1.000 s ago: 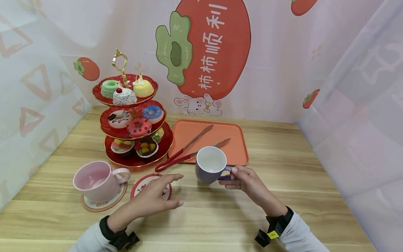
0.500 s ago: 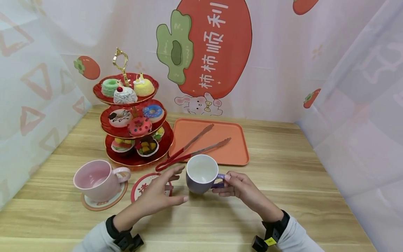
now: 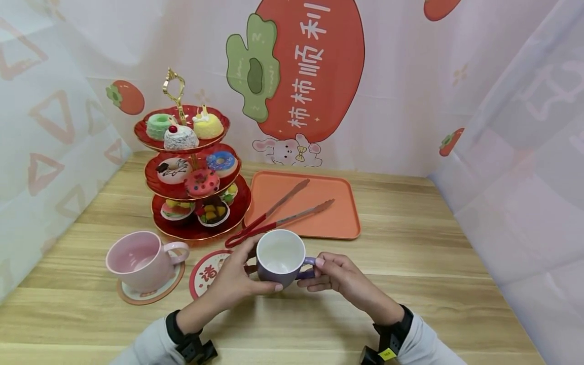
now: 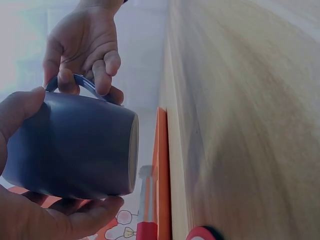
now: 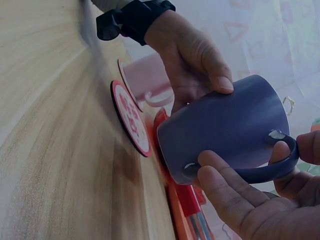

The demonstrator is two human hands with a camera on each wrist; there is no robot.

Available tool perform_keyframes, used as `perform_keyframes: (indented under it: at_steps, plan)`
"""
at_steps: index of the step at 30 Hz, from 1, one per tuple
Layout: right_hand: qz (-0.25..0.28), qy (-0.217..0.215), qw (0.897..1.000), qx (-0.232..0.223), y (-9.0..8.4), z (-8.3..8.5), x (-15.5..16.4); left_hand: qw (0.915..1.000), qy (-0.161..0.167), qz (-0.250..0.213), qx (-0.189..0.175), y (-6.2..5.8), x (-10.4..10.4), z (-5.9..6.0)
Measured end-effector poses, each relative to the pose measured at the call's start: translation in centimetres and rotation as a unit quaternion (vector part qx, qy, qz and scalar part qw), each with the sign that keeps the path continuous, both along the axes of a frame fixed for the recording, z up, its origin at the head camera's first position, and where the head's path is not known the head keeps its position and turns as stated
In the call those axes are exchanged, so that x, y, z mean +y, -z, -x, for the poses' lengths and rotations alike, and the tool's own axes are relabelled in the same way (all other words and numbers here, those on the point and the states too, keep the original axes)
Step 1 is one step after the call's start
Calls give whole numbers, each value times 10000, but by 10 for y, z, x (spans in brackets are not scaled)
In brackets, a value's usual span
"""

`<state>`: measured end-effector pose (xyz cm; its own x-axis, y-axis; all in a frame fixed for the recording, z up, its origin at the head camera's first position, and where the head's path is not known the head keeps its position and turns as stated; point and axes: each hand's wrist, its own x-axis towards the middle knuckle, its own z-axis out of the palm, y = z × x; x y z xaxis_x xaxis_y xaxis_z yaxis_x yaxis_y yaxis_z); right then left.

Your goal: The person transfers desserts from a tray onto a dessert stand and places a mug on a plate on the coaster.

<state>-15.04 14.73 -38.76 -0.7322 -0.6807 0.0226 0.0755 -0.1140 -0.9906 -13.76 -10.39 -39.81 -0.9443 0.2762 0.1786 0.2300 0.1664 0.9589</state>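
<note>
Wood-grain bench (image 3: 410, 284) enclosed by pale printed curtains, one bearing a large red persimmon design with white characters. Centre foreground: a purple mug (image 3: 279, 258), white inside, is held clear of the bench surface between both hands. The right hand (image 3: 337, 276) grips the mug's handle, with fingers curled round the loop, as the right wrist view confirms. The left hand (image 3: 237, 281) cups the mug's opposite wall, thumb across the near side and fingers wrapped behind; the left wrist view shows the palm beneath the body. Directly left of the mug, partly hidden by the left hand, lies a round red-and-white coaster (image 3: 207, 271) flat on the bench. Farther left, a pink cup (image 3: 137, 261) stands on its own coaster (image 3: 150, 296). Behind these stands a three-tier red dessert stand (image 3: 193, 175) with a gold handle, loaded with small cakes and doughnuts. To its right, an orange tray (image 3: 333, 220) carries red tongs (image 3: 274, 215), whose hinged end overhangs the tray's near edge.
</note>
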Motion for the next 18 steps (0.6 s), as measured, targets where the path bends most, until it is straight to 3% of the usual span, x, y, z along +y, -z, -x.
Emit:
perform_keyframes:
  at_steps: [18]
  plan:
    - [-149,-10,9999,29,-2,1,-1,9999,5,-152,40,0,-3,0]
